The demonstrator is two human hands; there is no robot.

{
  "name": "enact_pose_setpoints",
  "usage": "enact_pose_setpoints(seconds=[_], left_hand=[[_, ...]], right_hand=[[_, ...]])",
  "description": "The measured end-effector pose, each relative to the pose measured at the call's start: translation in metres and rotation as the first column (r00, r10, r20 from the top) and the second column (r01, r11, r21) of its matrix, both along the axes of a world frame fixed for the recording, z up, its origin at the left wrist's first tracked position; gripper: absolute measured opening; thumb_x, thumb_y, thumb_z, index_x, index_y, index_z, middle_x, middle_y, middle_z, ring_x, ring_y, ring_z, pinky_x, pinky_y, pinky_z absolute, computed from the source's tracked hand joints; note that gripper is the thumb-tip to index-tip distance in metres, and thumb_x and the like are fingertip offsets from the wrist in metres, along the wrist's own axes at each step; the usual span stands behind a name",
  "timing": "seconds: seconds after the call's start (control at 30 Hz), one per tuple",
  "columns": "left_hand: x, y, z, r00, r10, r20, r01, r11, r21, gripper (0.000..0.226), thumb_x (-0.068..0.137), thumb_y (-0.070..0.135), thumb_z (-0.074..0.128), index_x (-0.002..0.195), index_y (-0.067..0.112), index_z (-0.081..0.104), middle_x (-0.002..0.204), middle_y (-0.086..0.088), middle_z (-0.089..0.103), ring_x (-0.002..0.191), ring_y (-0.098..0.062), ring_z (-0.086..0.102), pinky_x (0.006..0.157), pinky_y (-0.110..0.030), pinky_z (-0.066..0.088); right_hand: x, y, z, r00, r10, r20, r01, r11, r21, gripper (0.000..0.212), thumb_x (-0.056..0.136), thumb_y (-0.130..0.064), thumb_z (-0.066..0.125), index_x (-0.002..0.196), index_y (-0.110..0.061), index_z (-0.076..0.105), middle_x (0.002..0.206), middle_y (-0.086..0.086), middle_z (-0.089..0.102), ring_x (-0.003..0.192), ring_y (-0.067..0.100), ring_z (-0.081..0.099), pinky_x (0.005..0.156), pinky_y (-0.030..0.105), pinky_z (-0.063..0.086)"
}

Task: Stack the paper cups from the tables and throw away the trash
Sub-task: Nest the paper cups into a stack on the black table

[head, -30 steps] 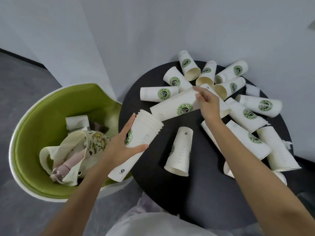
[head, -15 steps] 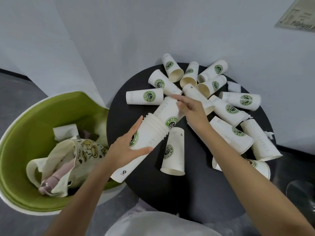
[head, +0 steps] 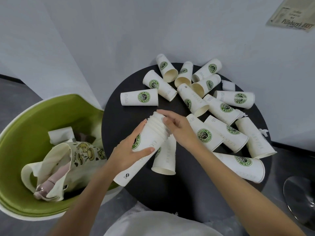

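the left hand (head: 131,150) holds the cup stack (head: 150,142) round its middle, the right hand (head: 177,125) pinches its rim, and it looks light and squashy.

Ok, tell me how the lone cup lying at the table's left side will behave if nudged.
The lone cup lies on its side, so a nudge would probably roll it, curving because it tapers. It looks like thin paper: likely light and easily crushed by a firm grip.
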State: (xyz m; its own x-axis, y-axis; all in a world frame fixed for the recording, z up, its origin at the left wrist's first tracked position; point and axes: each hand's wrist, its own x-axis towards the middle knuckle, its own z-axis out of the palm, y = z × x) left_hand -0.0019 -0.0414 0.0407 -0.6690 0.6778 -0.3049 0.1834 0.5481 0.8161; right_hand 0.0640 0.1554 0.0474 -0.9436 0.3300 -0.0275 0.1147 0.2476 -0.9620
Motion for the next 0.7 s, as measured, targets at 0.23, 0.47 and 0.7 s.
enact_pose_setpoints(seconds=[0.23, 0.47, 0.7], left_hand=[[0.007, -0.012, -0.019, 0.998, 0.033, 0.055, -0.033, 0.999, -0.009, 0.086, 0.068, 0.063, 0.066, 0.135, 0.074, 0.013, 0.126, 0.044, 0.035, 0.125, -0.006, 0.041, 0.108, -0.043, 0.036], [0.006, -0.029, -0.03, 0.995, 0.095, 0.017, -0.095, 0.995, 0.004, 0.085, 0.085, 0.038, 0.072, 0.143, 0.061, 0.014, 0.128, 0.045, 0.032, 0.122, -0.002, 0.038, 0.1, -0.032, 0.035], [0.003, -0.039, -0.039, 0.987, 0.16, -0.011, -0.16, 0.987, 0.01, 0.084, 0.085, 0.036, 0.072, 0.137, 0.064, 0.012, 0.138, 0.029, 0.031, 0.129, -0.006, 0.036, 0.103, -0.036, 0.037]], right_hand=[[0.007, -0.005, -0.007, 0.992, 0.085, 0.097, -0.095, 0.991, 0.097, 0.032, 0.098, -0.019, 0.049, 0.129, -0.024, 0.055, 0.099, -0.012, 0.065, 0.095, 0.005, 0.059, 0.088, 0.016, 0.044], [0.028, 0.001, -0.024, 0.99, 0.081, 0.112, -0.1, 0.978, 0.185, 0.031, 0.094, -0.01, 0.052, 0.122, -0.023, 0.058, 0.099, -0.009, 0.065, 0.096, 0.004, 0.058, 0.084, 0.017, 0.042], [0.051, -0.005, -0.042, 0.9, 0.336, 0.278, -0.434, 0.758, 0.487, 0.045, 0.084, -0.019, 0.061, 0.128, -0.026, 0.056, 0.123, -0.007, 0.056, 0.117, 0.008, 0.046, 0.097, 0.025, 0.037]])
